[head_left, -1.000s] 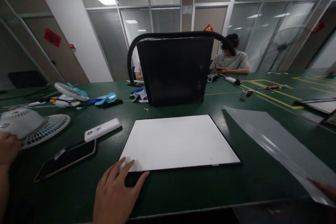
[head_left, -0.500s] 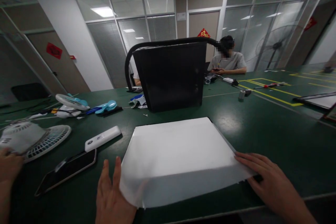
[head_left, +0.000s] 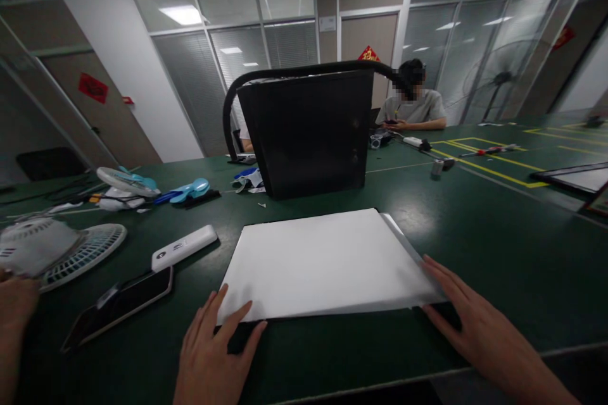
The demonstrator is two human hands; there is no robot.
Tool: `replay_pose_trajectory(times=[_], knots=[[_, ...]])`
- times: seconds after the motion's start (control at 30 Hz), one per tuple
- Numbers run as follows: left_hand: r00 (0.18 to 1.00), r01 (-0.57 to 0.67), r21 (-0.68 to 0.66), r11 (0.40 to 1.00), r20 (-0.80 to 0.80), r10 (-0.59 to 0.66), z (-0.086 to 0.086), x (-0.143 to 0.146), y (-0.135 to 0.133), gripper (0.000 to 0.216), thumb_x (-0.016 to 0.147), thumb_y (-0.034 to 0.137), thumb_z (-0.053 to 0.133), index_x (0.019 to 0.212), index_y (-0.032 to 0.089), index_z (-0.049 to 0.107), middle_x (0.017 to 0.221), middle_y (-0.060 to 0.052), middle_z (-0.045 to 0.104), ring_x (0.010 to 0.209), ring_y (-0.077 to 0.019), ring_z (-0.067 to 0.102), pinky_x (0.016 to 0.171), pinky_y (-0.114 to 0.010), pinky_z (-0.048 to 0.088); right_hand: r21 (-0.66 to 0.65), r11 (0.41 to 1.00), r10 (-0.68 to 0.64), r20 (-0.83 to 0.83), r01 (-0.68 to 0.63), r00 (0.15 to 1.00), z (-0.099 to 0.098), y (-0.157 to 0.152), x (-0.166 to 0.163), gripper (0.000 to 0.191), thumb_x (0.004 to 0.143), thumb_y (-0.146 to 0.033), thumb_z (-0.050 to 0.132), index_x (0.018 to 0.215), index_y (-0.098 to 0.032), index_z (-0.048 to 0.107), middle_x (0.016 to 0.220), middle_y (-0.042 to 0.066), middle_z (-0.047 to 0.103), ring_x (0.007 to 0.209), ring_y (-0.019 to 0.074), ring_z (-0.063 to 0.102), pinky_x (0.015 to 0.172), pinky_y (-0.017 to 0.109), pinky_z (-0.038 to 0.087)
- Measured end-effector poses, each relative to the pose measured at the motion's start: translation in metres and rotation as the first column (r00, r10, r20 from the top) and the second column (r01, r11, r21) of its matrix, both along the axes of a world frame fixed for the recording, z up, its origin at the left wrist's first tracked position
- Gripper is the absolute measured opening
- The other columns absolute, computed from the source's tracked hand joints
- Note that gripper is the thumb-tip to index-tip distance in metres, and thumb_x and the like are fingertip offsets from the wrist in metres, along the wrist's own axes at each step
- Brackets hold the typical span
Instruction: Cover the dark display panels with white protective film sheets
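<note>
A white sheet point(head_left: 308, 266) lies on a thin dark-edged panel on the green table. Along its right side a translucent film edge point(head_left: 401, 237) sticks out past the panel. My left hand point(head_left: 213, 342) is at the sheet's near left corner, fingers spread, fingertips resting on the white surface and thumb just off the near edge. At the right edge, my right hand point(head_left: 470, 313) has its fingers stretched out, fingertips against the film and thumb apart by the near right corner. I see nothing wrapped in its grip.
Behind the sheet stands a black box-shaped panel point(head_left: 308, 133) with a black hose point(head_left: 304, 69) arched over it. To the left are a phone point(head_left: 123, 307), a white power bank point(head_left: 185, 247) and a white fan point(head_left: 90, 253), with another person's hand point(head_left: 19, 304) beside it. A person point(head_left: 413, 104) sits opposite.
The near edge of the sheet, earlier overhanging and curled toward me, now lies flat in line with the panel. My left hand has moved from beside the sheet onto its corner.
</note>
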State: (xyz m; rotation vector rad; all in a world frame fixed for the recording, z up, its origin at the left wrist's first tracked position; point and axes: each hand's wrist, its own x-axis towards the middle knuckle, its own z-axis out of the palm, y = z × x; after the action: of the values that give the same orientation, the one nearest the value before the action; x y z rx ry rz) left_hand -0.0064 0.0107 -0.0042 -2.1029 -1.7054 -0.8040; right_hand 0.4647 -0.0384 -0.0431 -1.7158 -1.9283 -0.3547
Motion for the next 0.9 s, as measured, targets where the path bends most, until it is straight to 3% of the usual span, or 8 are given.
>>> replay_pose_trajectory(times=[0.1, 0.17, 0.37, 0.5, 0.9], knots=[[1.000, 0.021, -0.132, 0.991, -0.004, -0.022, -0.0083, -0.0061, 0.0059, 0.044, 0.091, 0.058, 0.065, 0.119, 0.029, 0.082, 0.145, -0.010, 0.071, 0.137, -0.0360, 0.064, 0.119, -0.060, 0.048, -0.010, 1.000, -0.003, -0.045, 0.002, 0.999, -0.0015, -0.0003, 0.0032, 0.048, 0.108, -0.059, 0.041, 0.145, -0.035, 0.061, 0.158, 0.007, 0.051, 0.127, 0.0295, 0.065, 0.102, 0.053, 0.063], [1.000, 0.008, -0.192, 0.981, 0.009, -0.007, -0.0094, -0.0065, 0.0063, 0.046, 0.090, 0.061, 0.065, 0.120, 0.031, 0.081, 0.140, -0.006, 0.075, 0.136, -0.0339, 0.065, 0.118, -0.058, 0.048, 0.002, 1.000, 0.015, -0.064, -0.015, 0.998, -0.0032, -0.0007, 0.0066, 0.042, 0.110, -0.056, 0.040, 0.136, -0.039, 0.068, 0.151, 0.004, 0.057, 0.128, 0.0284, 0.064, 0.103, 0.054, 0.062], [0.995, -0.098, -0.201, 0.975, -0.016, 0.097, -0.0027, -0.0031, -0.0011, 0.054, 0.086, 0.069, 0.062, 0.121, 0.031, 0.080, 0.142, -0.006, 0.074, 0.137, -0.0354, 0.065, 0.120, -0.061, 0.043, -0.064, 0.995, 0.079, -0.046, -0.082, 0.996, -0.0033, 0.0009, 0.0098, 0.055, 0.107, -0.059, 0.052, 0.156, -0.035, 0.051, 0.154, 0.002, 0.058, 0.144, 0.0283, 0.054, 0.116, 0.058, 0.054], [0.995, -0.096, -0.189, 0.977, 0.004, 0.098, -0.0036, -0.0038, -0.0003, 0.059, 0.086, 0.073, 0.060, 0.119, 0.029, 0.081, 0.142, -0.008, 0.074, 0.136, -0.0355, 0.064, 0.120, -0.060, 0.043, -0.089, 0.990, 0.115, 0.022, -0.113, 0.993, -0.0021, 0.0008, 0.0090, 0.047, 0.107, -0.058, 0.053, 0.149, -0.037, 0.060, 0.152, -0.003, 0.060, 0.145, 0.0291, 0.053, 0.114, 0.060, 0.055], [0.992, -0.058, -0.233, 0.971, 0.096, 0.082, -0.0085, -0.0081, 0.0034, 0.064, 0.086, 0.076, 0.060, 0.121, 0.026, 0.079, 0.144, -0.010, 0.072, 0.141, -0.0365, 0.060, 0.118, -0.060, 0.047, 0.062, 0.987, 0.143, 0.070, -0.147, 0.987, 0.0006, -0.0029, 0.0068, 0.034, 0.109, -0.045, 0.051, 0.137, -0.036, 0.068, 0.140, -0.005, 0.068, 0.133, 0.0236, 0.064, 0.105, 0.052, 0.063]])
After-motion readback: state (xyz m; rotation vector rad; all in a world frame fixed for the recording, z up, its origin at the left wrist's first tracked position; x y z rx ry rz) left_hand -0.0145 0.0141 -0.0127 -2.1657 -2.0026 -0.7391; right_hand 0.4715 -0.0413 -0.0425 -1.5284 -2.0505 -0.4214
